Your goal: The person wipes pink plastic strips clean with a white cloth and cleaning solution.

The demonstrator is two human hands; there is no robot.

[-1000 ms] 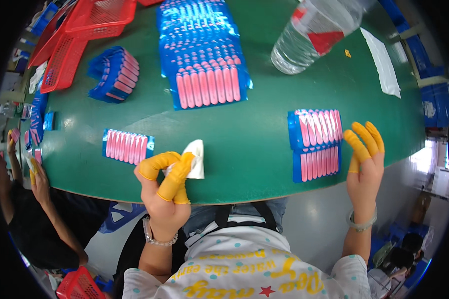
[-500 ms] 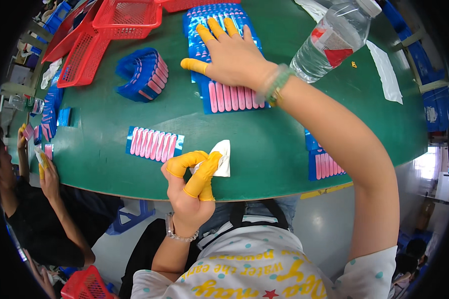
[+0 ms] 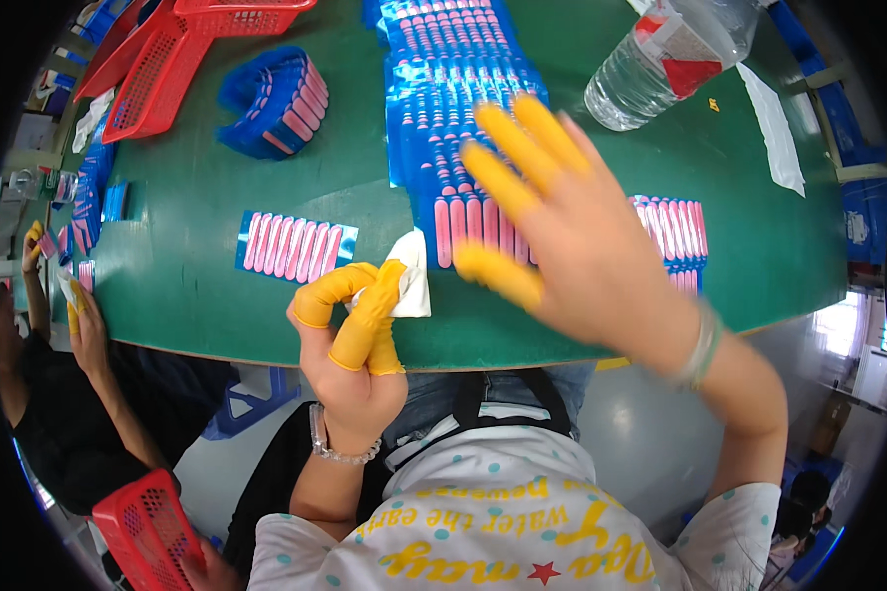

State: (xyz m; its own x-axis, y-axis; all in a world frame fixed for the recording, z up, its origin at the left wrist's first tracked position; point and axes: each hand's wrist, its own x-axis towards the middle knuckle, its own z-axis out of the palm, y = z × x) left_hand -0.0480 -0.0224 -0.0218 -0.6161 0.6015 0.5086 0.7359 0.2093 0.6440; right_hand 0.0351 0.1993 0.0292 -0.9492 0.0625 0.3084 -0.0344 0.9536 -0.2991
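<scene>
My left hand (image 3: 355, 330), with yellow finger cots on it, pinches a folded white cloth (image 3: 412, 279) just above the table's near edge. My right hand (image 3: 577, 241), also in yellow cots and blurred by motion, is open with nothing held. It hovers over the near right side of a long row of overlapping blue sheets (image 3: 463, 128) that bear pink strips. To the left of the cloth lies a single blue sheet with pink strips (image 3: 296, 246). Partly behind my right hand is another small pile of such sheets (image 3: 675, 231).
A curled blue-and-pink bundle (image 3: 276, 103) stands at the left, near red baskets (image 3: 153, 94). At the far right are a clear water bottle (image 3: 650, 69) and a white paper strip (image 3: 771, 133). A co-worker (image 3: 84, 424) sits at the left beside a red basket (image 3: 143, 527).
My right hand has lifted off the row's far part and come back toward me and right. The row has slid nearer to me. My left hand keeps its pinch on the cloth.
</scene>
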